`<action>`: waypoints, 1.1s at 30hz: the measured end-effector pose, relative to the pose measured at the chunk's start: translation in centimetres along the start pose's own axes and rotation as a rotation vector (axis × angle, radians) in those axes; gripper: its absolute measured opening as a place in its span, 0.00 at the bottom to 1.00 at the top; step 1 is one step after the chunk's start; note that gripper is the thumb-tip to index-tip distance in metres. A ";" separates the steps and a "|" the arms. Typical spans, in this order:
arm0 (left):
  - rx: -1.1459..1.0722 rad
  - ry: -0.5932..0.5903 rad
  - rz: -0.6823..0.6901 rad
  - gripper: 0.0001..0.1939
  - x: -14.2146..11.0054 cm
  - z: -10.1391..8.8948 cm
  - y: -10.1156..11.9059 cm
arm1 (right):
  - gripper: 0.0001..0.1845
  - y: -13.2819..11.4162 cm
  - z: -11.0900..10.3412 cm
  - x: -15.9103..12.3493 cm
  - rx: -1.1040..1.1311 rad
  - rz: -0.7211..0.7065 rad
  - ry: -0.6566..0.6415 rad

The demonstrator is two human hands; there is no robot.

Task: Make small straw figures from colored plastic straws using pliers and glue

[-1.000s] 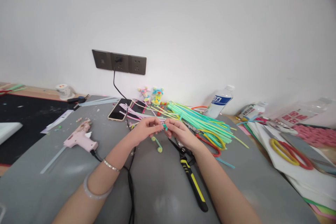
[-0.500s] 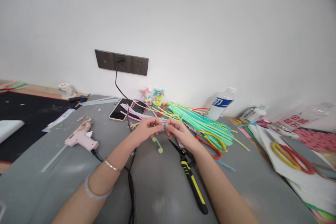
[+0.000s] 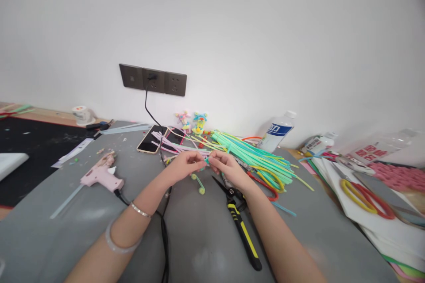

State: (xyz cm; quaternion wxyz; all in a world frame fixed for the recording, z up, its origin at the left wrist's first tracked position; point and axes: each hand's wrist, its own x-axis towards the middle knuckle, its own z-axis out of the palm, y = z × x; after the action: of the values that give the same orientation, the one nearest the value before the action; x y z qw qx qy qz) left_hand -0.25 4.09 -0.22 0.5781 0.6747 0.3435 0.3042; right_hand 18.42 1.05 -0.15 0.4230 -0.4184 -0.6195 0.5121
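Note:
Between the fingertips of both hands is a small teal piece of pipe cleaner (image 3: 206, 160), mostly hidden by the fingers. My left hand (image 3: 186, 166) pinches it from the left, and my right hand (image 3: 226, 166) from the right. On the grey table just below them lies a green pipe cleaner with coiled yellow-green ends (image 3: 199, 182). Black-and-yellow cutters (image 3: 242, 225) rest under my right forearm, their blades toward the hands. Behind the hands spreads a bundle of mint and green pipe cleaners (image 3: 255, 152), with pink pipe cleaners (image 3: 169, 142) to its left.
A pink glue gun (image 3: 102, 174) lies left, its black cable (image 3: 165, 230) crossing the table. A phone (image 3: 151, 140), two small pipe-cleaner figures (image 3: 200, 123) and a water bottle (image 3: 279, 130) stand or lie near the wall. Scissors (image 3: 368, 199) rest on papers at right.
Both hands stay together on the small teal piece, with only slight finger movement. The whole view has shifted a little; the objects on the table lie as before.

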 end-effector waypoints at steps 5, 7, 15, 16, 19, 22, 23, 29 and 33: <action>0.011 -0.001 -0.016 0.18 -0.1 0.1 0.1 | 0.21 0.1 0.0 0.0 -0.018 -0.006 -0.013; 0.006 0.002 -0.016 0.19 0.0 0.1 0.0 | 0.21 0.3 0.0 0.1 0.000 0.000 -0.016; -0.081 0.008 -0.052 0.19 0.1 0.1 -0.6 | 0.20 1.1 -0.6 0.1 0.199 0.057 -0.148; -0.088 0.015 -0.057 0.19 0.2 0.1 -0.7 | 0.20 1.1 -0.6 0.0 0.207 0.058 -0.161; -0.106 0.049 -0.067 0.19 0.3 0.1 -0.9 | 0.20 1.1 -0.7 0.0 0.220 0.052 -0.176; -0.128 0.060 -0.068 0.18 0.4 0.0 -1.0 | 0.19 1.1 -0.8 0.0 0.219 0.043 -0.167; -0.134 0.057 -0.070 0.18 0.4 0.0 -0.9 | 0.19 1.1 -0.8 0.0 0.212 0.042 -0.160; -0.165 0.061 -0.089 0.20 0.3 -0.1 -0.5 | 0.20 0.5 -0.8 -0.1 0.126 0.029 -0.106; -0.205 0.086 -0.102 0.21 0.4 -0.3 -0.6 | 0.23 0.4 -1.0 0.1 0.055 0.007 0.028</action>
State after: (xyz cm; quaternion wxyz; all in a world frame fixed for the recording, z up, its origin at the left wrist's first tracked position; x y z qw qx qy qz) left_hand -0.33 4.64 -0.79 0.6436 0.5799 0.3691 0.3365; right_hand 19.38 1.48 -0.46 0.4413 -0.4159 -0.5978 0.5244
